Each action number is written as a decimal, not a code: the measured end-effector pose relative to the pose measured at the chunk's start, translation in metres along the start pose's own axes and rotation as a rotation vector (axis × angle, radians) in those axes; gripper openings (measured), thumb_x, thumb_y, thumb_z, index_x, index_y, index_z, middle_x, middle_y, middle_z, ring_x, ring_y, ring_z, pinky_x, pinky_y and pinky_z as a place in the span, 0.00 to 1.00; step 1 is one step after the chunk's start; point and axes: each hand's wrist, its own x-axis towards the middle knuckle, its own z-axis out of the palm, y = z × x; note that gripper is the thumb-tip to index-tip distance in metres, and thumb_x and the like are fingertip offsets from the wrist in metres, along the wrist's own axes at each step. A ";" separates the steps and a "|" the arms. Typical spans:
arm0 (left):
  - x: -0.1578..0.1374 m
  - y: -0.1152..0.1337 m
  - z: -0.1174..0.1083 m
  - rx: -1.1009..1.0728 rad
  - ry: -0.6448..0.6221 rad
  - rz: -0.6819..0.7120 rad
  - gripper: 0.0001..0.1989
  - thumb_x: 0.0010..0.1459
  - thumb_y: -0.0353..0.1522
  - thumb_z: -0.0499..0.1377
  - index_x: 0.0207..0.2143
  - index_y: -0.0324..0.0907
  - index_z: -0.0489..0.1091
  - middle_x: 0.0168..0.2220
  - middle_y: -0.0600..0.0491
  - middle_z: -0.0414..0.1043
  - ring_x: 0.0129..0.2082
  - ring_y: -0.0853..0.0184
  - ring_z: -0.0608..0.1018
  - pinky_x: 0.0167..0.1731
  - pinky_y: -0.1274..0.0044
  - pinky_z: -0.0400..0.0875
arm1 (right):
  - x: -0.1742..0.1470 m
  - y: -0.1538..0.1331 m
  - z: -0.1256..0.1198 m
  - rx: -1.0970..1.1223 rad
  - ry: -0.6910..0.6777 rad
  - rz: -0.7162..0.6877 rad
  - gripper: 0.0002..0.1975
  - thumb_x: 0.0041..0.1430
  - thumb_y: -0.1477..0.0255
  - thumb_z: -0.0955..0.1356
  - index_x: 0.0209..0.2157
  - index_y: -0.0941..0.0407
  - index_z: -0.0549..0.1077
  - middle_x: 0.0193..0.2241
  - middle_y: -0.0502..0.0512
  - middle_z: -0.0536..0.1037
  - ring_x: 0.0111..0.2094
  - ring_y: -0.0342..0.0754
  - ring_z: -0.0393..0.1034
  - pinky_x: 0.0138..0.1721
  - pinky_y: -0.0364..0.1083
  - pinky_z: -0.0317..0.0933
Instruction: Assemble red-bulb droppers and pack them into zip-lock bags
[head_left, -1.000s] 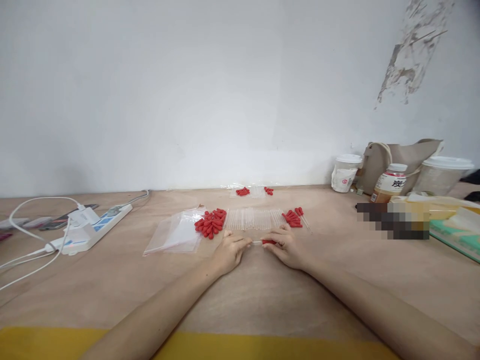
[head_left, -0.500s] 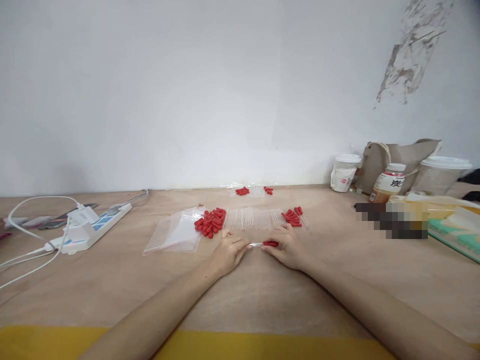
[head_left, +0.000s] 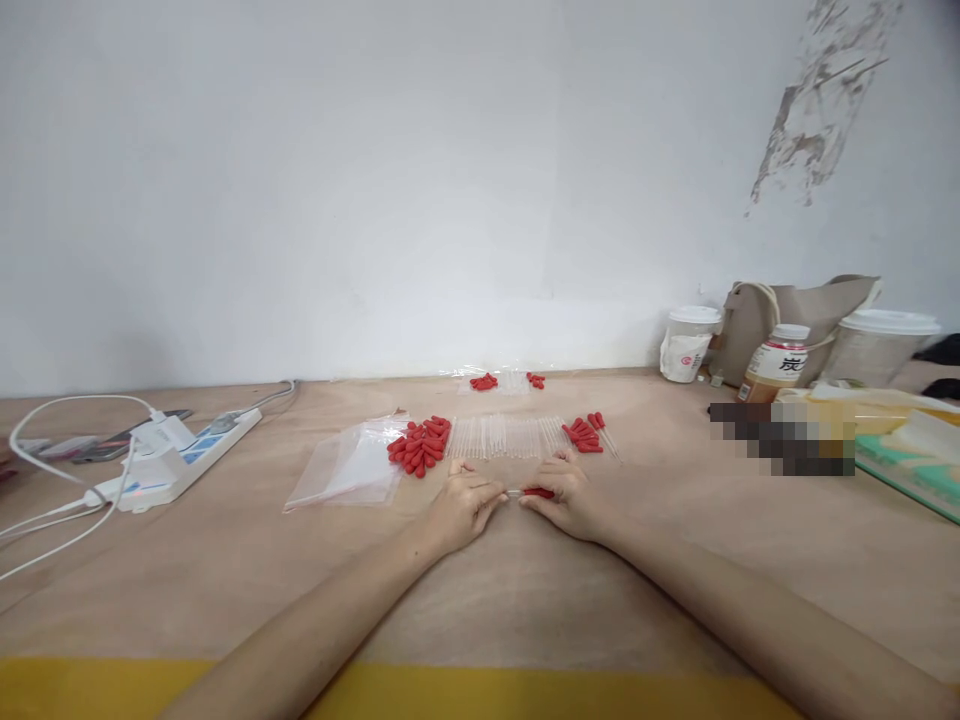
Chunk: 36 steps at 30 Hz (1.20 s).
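Observation:
My left hand [head_left: 465,510] pinches a thin glass dropper tube [head_left: 514,493], of which a short length shows between my hands. The fingers of my right hand [head_left: 571,503] are closed on a red rubber bulb [head_left: 538,492] at the tube's right end. Just beyond my hands lies a row of clear glass tubes [head_left: 504,437] side by side. A pile of red rubber bulbs [head_left: 417,447] is at the row's left end. On its right, more red bulbs [head_left: 583,436] lie grouped, and droppers with bulbs on their glass tubes [head_left: 606,437] lie beside them.
Clear plastic bags [head_left: 345,465] lie left of the pile. A bag with red bulbs [head_left: 484,382] rests near the wall. A power strip [head_left: 187,460] with white cables is at left. A paper cup [head_left: 686,350], bottle [head_left: 776,365] and handbag [head_left: 832,295] stand at right.
My left fingers have moved a little right along the tube, closer to my right hand. Less of the glass shows between them. The view has shifted slightly.

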 end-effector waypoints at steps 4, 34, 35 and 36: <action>0.002 0.000 0.001 -0.002 -0.004 -0.031 0.12 0.60 0.31 0.47 0.32 0.41 0.70 0.23 0.54 0.72 0.25 0.71 0.72 0.41 0.72 0.55 | 0.002 0.005 0.000 0.048 0.006 0.011 0.07 0.53 0.70 0.64 0.30 0.54 0.74 0.24 0.51 0.75 0.30 0.44 0.66 0.42 0.50 0.49; -0.004 -0.005 -0.005 -0.123 -0.093 -0.339 0.15 0.56 0.36 0.52 0.45 0.42 0.67 0.49 0.48 0.64 0.49 0.62 0.67 0.48 0.69 0.61 | 0.023 0.154 -0.046 -0.332 0.041 0.857 0.18 0.51 0.63 0.61 0.43 0.51 0.71 0.33 0.54 0.76 0.36 0.50 0.67 0.36 0.46 0.55; -0.004 -0.004 -0.005 -0.123 -0.094 -0.340 0.15 0.56 0.36 0.52 0.45 0.42 0.66 0.49 0.48 0.64 0.49 0.62 0.67 0.48 0.69 0.61 | 0.022 0.155 -0.046 -0.339 0.038 0.859 0.19 0.51 0.62 0.61 0.44 0.51 0.70 0.33 0.54 0.76 0.37 0.50 0.67 0.36 0.47 0.55; -0.004 -0.004 -0.005 -0.123 -0.093 -0.341 0.15 0.56 0.35 0.52 0.45 0.42 0.67 0.49 0.48 0.64 0.49 0.62 0.67 0.48 0.69 0.61 | 0.022 0.155 -0.047 -0.344 0.036 0.859 0.19 0.50 0.61 0.61 0.44 0.50 0.70 0.33 0.54 0.76 0.37 0.50 0.67 0.36 0.47 0.55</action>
